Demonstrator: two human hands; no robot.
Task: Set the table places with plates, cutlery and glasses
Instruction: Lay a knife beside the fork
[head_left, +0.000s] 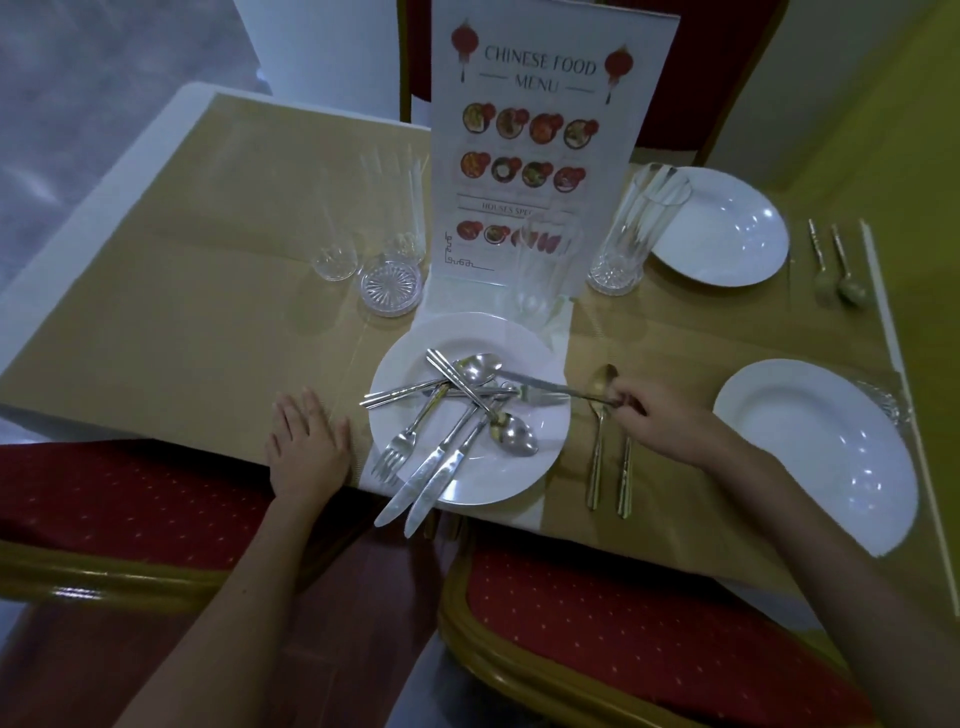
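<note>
Two hands busy: left hand (306, 447) flat, empty on tabletop (182, 291); right hand (657, 415) pinches knife (535, 385) lying over cutlery plate (524, 467). Lift clear of pile, lay beside gold spoon (600, 415).

The menu card (545, 145) hides part of the chair (711, 73) behind it.

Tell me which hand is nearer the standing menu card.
Right. The right hand grips a knife just below and right of the menu card; the left hand lies flat at the table edge, farther down-left.
</note>
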